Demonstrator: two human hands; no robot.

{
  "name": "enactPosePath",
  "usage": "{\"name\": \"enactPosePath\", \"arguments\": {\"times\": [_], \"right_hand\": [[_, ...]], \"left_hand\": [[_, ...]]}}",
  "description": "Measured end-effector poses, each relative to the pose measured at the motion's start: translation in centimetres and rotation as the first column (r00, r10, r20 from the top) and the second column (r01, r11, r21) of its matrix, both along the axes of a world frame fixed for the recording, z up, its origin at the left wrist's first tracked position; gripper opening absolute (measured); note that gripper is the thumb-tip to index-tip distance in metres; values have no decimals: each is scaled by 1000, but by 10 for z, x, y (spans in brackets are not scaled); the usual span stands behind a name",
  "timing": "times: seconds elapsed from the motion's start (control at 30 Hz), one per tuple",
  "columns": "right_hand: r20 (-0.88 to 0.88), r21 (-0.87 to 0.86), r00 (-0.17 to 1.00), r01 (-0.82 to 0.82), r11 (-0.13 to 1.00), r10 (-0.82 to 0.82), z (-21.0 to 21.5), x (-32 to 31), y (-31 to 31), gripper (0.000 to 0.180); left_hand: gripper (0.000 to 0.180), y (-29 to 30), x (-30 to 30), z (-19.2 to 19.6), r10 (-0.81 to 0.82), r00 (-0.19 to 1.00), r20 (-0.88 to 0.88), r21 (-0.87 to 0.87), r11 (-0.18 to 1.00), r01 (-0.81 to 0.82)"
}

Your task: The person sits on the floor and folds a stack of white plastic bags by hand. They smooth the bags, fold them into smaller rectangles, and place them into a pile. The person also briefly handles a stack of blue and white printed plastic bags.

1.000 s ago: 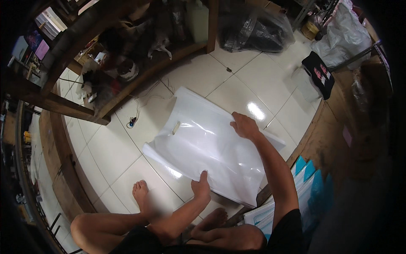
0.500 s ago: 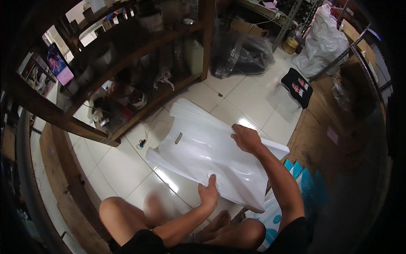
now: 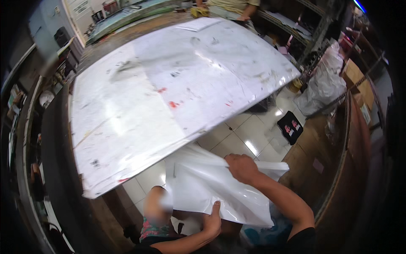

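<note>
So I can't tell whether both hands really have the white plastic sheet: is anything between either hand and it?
Nothing visible. The right hand grips the upper edge of the white plastic sheet, and the left hand holds its lower edge. The big white tabletop lies above and beyond the sheet, not between it and the hands.

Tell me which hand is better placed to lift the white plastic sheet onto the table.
Right, probably. The right hand grips the white plastic sheet's upper edge, nearest the table. The left hand pinches its lower edge, farther from the tabletop.
</note>
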State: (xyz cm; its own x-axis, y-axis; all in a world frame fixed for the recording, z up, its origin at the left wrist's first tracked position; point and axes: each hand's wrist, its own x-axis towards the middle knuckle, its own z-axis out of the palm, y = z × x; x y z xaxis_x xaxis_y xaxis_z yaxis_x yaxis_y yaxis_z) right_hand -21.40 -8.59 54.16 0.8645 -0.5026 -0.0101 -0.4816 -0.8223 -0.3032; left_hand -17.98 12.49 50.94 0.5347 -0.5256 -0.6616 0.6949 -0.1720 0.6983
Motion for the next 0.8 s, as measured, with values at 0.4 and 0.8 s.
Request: {"name": "enactPosePath", "arguments": {"times": [0.4,0.8], "right_hand": [[31,32,866,-501,865,500,97,159,107,11],[189,94,737,-671,735,649,115,249,215,16]], "left_hand": [[37,84,88,98,379,923,71,-17,925,-379],[38,154,143,139,694,712,110,130,700,-702]]}}
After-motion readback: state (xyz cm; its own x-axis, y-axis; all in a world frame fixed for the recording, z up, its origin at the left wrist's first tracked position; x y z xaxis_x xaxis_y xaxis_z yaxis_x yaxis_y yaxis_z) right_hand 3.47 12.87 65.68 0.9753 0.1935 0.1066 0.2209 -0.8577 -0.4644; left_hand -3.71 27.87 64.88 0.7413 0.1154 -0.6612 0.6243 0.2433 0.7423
